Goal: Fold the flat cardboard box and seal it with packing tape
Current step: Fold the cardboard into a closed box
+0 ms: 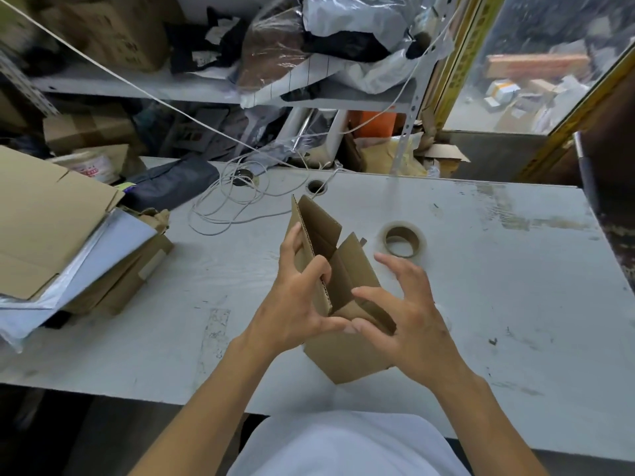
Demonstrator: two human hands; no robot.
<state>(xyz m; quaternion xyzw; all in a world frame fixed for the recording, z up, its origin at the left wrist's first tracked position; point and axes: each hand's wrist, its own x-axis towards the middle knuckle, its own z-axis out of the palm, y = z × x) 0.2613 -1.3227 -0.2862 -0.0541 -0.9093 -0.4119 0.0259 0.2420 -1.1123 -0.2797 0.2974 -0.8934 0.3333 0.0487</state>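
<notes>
Two hands on cardboard box (347, 355): left hand (292, 304) fingers (314, 269) curled, pinching upright flap's corrugated edge; right hand (409, 314) fingers spread, thumb on near flap. Box sits mid worktop (498, 276), flaps up. Tape roll (402, 241) just beyond box, right. Cardboard stack (51, 221) well left of box; bare worktop right of it.

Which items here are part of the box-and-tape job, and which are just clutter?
In the job:
- small cardboard box, flaps up, on the table
- left hand gripping a flap
- right hand at the box
- tape roll, untouched

Lying about:
- white cable
- flat cardboard stack
- dark bag
- shelf of bags and cartons
</notes>
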